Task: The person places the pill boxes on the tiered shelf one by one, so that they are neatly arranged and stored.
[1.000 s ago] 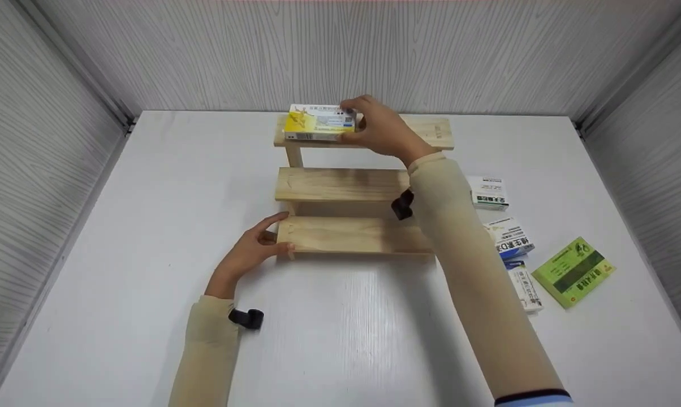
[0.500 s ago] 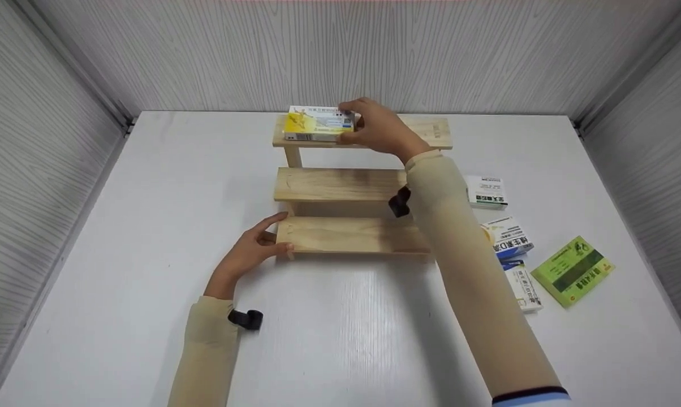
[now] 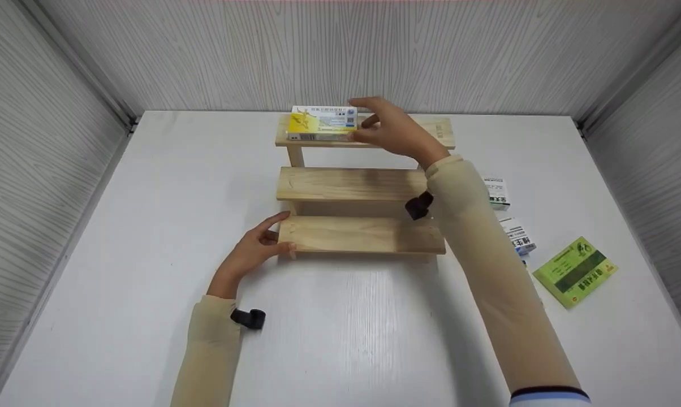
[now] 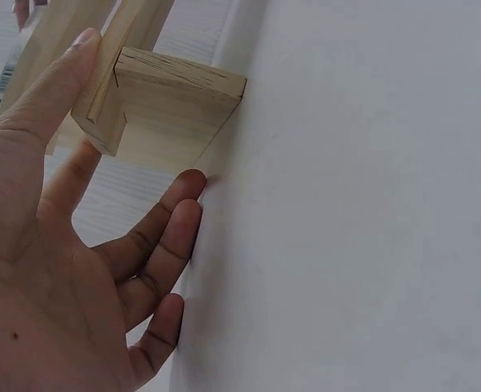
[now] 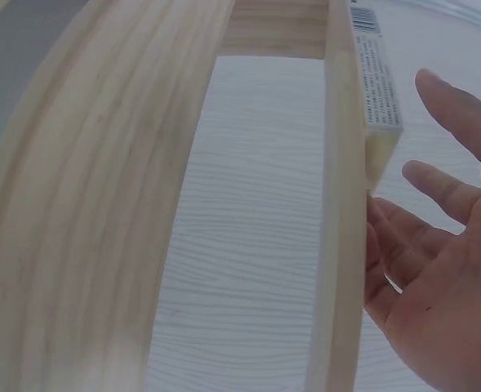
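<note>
A white and yellow medicine box [image 3: 323, 121] lies on the left part of the top step of a three-step wooden display rack [image 3: 352, 183]. Just right of the box is my right hand [image 3: 394, 130], its fingers loosened. In the right wrist view the thumb stands apart from the box's printed side [image 5: 379, 90], and some fingertips are hidden behind the top step's edge. My left hand [image 3: 253, 251] holds the left end of the bottom step between thumb and index finger. The other fingers [image 4: 167, 237] are loosely bent beside the rack in the left wrist view.
Right of the rack, a green medicine box [image 3: 575, 271] lies flat on the white table [image 3: 340, 339]. White boxes, one at the back [image 3: 498, 191] and a blue-edged one [image 3: 518, 234], are partly covered by my right sleeve [image 3: 482, 254]. Wood-grain panels [image 3: 340, 56] enclose the table.
My right hand has let go of the white and yellow medicine box and shifted slightly right, its fingers spreading. The box stays on the top step. My left hand keeps its hold.
</note>
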Demonstrator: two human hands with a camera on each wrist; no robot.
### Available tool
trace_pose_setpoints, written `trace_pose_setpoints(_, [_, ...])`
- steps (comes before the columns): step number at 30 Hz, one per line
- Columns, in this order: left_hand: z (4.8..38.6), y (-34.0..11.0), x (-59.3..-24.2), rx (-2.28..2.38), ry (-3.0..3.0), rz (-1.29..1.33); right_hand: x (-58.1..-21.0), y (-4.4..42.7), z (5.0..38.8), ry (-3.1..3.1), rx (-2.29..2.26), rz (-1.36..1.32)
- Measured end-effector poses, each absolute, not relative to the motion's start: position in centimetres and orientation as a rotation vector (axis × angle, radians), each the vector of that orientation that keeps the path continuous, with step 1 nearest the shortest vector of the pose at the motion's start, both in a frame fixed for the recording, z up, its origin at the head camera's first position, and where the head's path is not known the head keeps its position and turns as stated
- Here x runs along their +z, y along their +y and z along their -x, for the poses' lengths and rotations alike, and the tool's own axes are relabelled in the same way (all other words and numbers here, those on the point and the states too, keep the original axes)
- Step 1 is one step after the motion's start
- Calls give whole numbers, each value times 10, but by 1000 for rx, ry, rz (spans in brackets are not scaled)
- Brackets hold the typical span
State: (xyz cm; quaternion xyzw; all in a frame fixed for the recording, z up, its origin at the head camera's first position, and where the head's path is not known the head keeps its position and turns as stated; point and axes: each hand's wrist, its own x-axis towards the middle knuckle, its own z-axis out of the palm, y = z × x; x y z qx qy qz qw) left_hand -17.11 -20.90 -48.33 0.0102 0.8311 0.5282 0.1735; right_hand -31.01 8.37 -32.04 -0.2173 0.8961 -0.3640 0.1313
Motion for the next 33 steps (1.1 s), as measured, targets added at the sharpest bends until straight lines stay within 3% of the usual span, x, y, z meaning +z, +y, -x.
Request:
trace_pose_setpoints(14, [169, -211, -476, 1496, 2343, -26, -319, 155, 281, 2750, -960, 822])
trace_pose_setpoints(33, [171, -216, -485, 1465, 2371, -62, -346, 290, 227, 2806, -899, 767])
